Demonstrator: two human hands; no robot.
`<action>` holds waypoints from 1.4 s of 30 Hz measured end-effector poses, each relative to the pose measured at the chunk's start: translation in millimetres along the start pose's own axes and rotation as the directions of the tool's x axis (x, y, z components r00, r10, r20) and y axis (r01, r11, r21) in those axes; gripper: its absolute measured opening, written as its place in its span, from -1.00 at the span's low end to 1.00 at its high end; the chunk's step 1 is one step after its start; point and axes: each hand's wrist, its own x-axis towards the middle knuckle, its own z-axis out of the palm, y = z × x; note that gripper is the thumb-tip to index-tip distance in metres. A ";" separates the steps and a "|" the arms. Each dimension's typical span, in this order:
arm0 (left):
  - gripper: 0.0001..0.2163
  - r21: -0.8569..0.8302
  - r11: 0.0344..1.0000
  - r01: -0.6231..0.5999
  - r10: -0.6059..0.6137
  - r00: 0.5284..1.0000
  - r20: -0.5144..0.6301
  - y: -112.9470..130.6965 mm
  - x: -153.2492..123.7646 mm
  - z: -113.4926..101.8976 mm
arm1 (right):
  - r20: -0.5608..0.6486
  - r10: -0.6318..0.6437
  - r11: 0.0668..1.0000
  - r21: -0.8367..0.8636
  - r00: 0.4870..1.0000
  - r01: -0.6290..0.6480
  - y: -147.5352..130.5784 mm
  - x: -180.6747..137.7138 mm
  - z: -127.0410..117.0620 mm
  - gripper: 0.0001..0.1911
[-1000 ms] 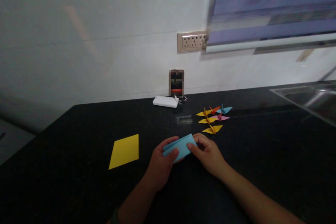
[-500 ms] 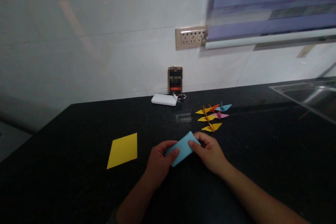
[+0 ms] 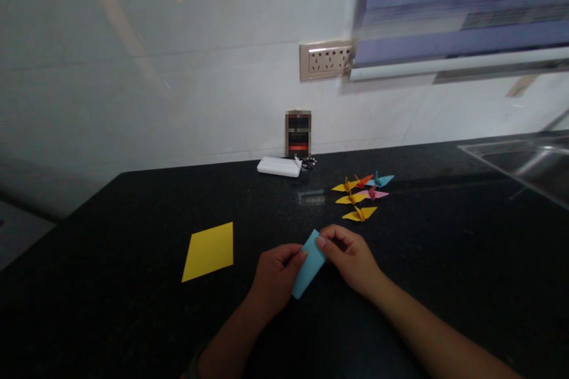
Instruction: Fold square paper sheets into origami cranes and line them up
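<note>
A folded piece of light blue paper (image 3: 309,266) is held tilted between my two hands above the dark counter. My left hand (image 3: 280,272) pinches its left edge, with the thumb on top. On the other side, my right hand (image 3: 351,254) grips the upper right edge between thumb and fingers. The fingers under the paper are hidden. A flat yellow sheet of paper (image 3: 208,251) lies to the left of my left hand. Beyond my right hand stand several small origami cranes, among them a yellow crane (image 3: 360,214), a pink crane (image 3: 373,194) and a blue crane (image 3: 380,180).
A white rectangular device (image 3: 279,167) with a beaded strap lies near the wall. Behind it a small blurred-out box (image 3: 298,134) leans upright. A socket panel (image 3: 326,60) is on the wall, and a metal sink (image 3: 528,160) is set into the counter (image 3: 133,219) at right.
The blue paper has gone from a wider rectangle to a narrower strip and is turned more steeply. My hands have come slightly closer together, still holding it.
</note>
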 end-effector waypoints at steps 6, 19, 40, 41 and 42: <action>-0.77 0.015 1.000 -0.012 0.012 1.000 -0.003 0.0 -0.7 1.3 | -0.053 0.079 0.995 0.062 0.996 -0.075 3.8 2.6 -0.5 -0.80; -0.76 0.094 0.994 -0.048 0.048 0.999 0.000 -2.0 -1.8 2.4 | -0.068 0.078 0.984 0.163 0.995 -0.066 3.1 2.6 1.4 -0.79; -0.76 0.105 0.994 -0.028 0.027 1.000 0.005 -8.1 -0.5 3.4 | 0.035 0.113 0.979 0.165 0.993 -0.117 3.0 1.7 0.8 -0.78; -0.76 0.101 0.995 -0.028 0.027 1.000 0.005 -8.9 -0.5 3.5 | 0.031 0.110 0.980 0.166 0.993 -0.114 4.0 1.9 0.7 -0.79; -0.76 0.099 0.995 -0.027 0.027 1.000 0.005 -9.5 -0.6 3.6 | 0.027 0.108 0.980 0.165 0.994 -0.111 4.8 2.0 0.6 -0.79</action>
